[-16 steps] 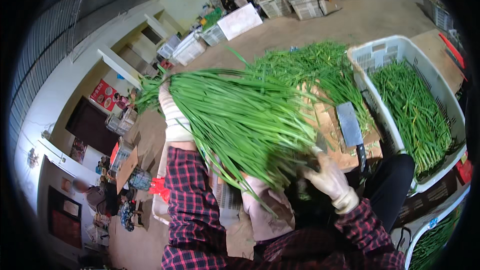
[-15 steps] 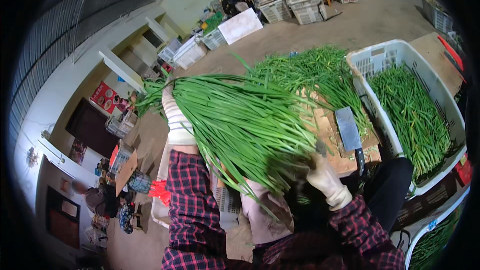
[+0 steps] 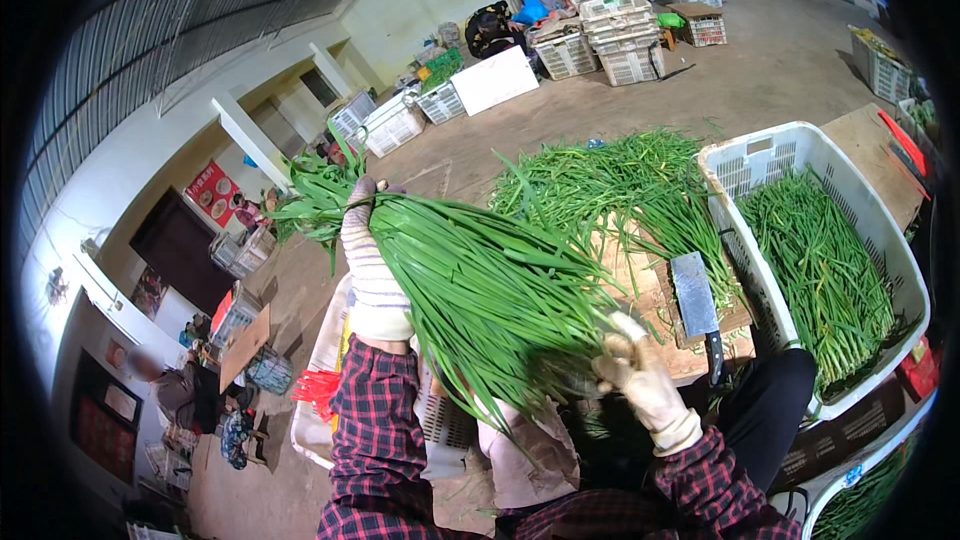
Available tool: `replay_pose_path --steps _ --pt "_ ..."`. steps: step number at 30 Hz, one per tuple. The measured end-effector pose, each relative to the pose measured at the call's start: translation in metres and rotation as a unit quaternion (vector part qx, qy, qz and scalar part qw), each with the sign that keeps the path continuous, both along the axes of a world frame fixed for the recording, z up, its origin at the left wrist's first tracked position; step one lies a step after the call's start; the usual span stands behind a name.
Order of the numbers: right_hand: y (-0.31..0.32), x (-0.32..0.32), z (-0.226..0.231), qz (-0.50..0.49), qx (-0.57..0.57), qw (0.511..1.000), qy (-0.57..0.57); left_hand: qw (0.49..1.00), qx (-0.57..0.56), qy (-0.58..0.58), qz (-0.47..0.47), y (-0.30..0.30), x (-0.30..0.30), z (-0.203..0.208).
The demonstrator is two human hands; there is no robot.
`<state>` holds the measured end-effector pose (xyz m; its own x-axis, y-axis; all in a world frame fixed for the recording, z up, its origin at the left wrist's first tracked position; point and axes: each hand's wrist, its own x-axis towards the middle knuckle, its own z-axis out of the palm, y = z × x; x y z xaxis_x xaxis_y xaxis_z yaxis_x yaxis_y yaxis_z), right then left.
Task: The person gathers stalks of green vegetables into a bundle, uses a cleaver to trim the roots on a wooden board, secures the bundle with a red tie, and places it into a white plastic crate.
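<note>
A big bunch of garlic chives [image 3: 480, 280] fans out across the middle, long green leaves with paler ends at the lower right. My left hand [image 3: 368, 250], in a striped white glove, is closed around the bunch near its leafy tips at the upper left. Beside the pale ends, my right hand [image 3: 640, 380] in a cream glove has its fingers curled; what they pinch, if anything, is too blurred to make out. A cleaver [image 3: 693, 292] with a black handle lies on the wooden board [image 3: 625, 260], right of the bunch. Loose chives [image 3: 610, 175] are heaped beyond it.
A white plastic crate [image 3: 745, 210] full of chives stands to the right, with another crate [image 3: 830, 485] below it. Red strips [image 3: 316, 392] lie at a pale crate left of my knees. Stacked crates [image 3: 622, 35] and people occupy the background.
The view has tilted upward, showing more of the far room. My left hand still grips the bunch, which now hangs narrower. My right hand stays by the pale ends, its fingers more curled.
</note>
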<state>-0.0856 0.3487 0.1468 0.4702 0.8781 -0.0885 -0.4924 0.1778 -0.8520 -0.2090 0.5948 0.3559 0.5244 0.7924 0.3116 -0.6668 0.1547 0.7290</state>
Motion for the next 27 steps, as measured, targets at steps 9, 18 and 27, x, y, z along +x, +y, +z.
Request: replay_pose_path --steps 9,18,27 --pt "-0.010 -0.004 0.030 0.185 0.089 0.979 0.015 1.000 0.028 -0.005 -0.012 -0.018 -0.001 0.009" --pt "-0.062 -0.017 0.001 0.197 -0.047 0.978 -0.041 0.995 -0.023 -0.100 -0.014 0.052 -0.029 -0.008" --pt "-0.016 -0.001 0.037 -0.045 -0.113 0.912 -0.391 0.987 -0.007 -0.143 -0.077 0.038 -0.033 -0.011"
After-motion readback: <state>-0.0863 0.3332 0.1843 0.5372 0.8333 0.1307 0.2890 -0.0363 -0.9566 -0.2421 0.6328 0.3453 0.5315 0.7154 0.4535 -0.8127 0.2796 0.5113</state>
